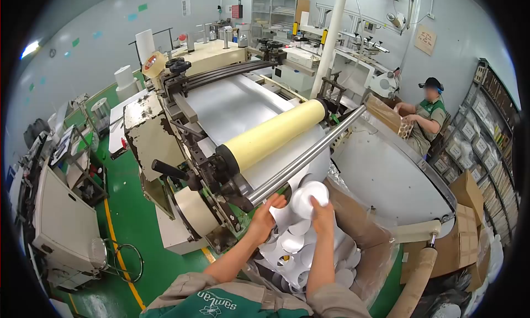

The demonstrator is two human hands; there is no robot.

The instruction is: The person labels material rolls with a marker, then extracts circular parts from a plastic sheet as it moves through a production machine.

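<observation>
Pale round discs (pixel 303 201) are gripped in my right hand (pixel 323 210), its thumb on top of them. My left hand (pixel 268 214) has its fingers curled at the edge of a white sheet with round holes (pixel 281 216). Below both hands, a cardboard box (pixel 367 230) lined with clear plastic holds more discs and punched sheet (pixel 292 243). Just beyond my hands runs a shiny metal bar (pixel 309 158), with a yellow roller (pixel 273 133) behind it on the machine.
A white panel (pixel 392 174) stands to the right of the roller. A co-worker (pixel 428 116) sits at the back right, hands at a carton. Brown cartons (pixel 464 230) and a cardboard-coloured roll (pixel 417 282) lie at the right. A black handle (pixel 168 170) sticks out at the left.
</observation>
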